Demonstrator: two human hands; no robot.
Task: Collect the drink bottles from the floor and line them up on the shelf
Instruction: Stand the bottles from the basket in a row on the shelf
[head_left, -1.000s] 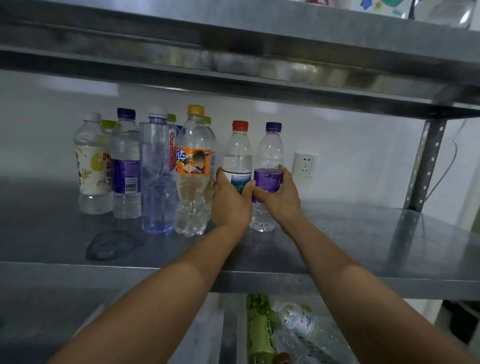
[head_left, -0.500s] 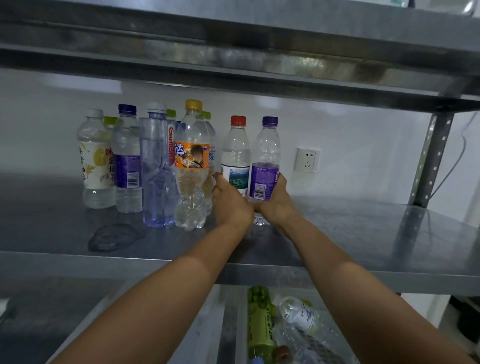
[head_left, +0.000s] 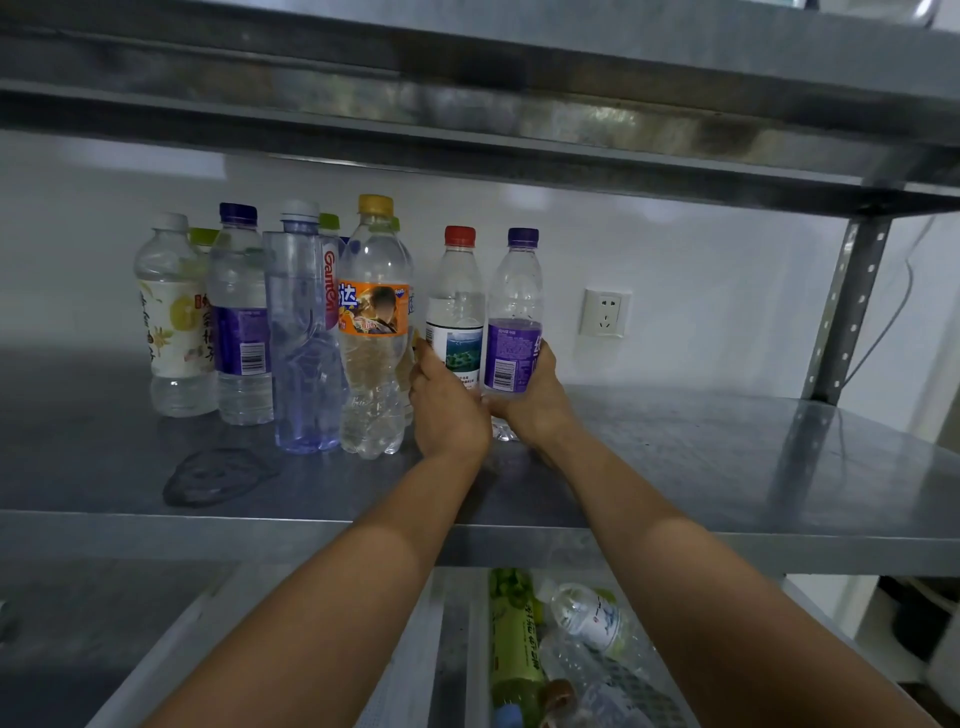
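Observation:
Several clear drink bottles stand upright on the steel shelf (head_left: 727, 467) against the wall. My left hand (head_left: 447, 410) grips the lower part of the red-capped bottle (head_left: 457, 301). Just to its right, my right hand (head_left: 535, 405) grips the purple-capped bottle (head_left: 517, 312) with a purple label. Both bottles stand side by side at the right end of the row, next to the yellow-capped bottle with an orange label (head_left: 374, 332). Their bases are hidden behind my hands.
More bottles lie on the floor below the shelf, among them a green one (head_left: 511, 634) and a clear one (head_left: 592, 618). A dark stain (head_left: 213, 475) marks the shelf at the left. An upper shelf (head_left: 467, 104) hangs overhead. A perforated post (head_left: 847, 306) stands at the right.
Both hands have slid lower on the two bottles, which now stand a little further back and closer together. The purple label has turned, showing its barcode.

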